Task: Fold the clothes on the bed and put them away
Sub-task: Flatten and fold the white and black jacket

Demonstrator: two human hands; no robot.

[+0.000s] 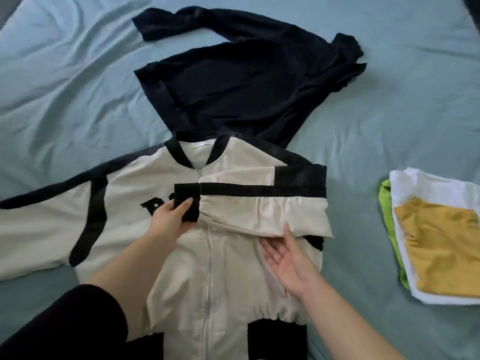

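Head view, surroundings: a dark navy garment (233, 81) lies spread and rumpled in the upper middle of the frame, its lower edge touching the collar end of the jacket.
Bed: light blue sheet (65, 87), creased at upper left, carries everything.
Folded stack: at the right edge, well apart from the jacket, a yellow piece (439, 242) lies on a white piece (420, 188), with a green piece (385, 201) showing beneath on the left side.
Jacket: cream jacket with black trim (207, 268) lies zipped and face up in the lower middle; one sleeve stretches out flat toward the left edge, the other is folded across the chest.
Left hand (168, 219): fingers closed on the black cuff (187, 201) of the folded sleeve, thumb on top, over the chest lettering.
Right hand (288, 258): palm up, fingers spread and loosely extended, holding nothing, fingertips touching the underside of the folded sleeve.
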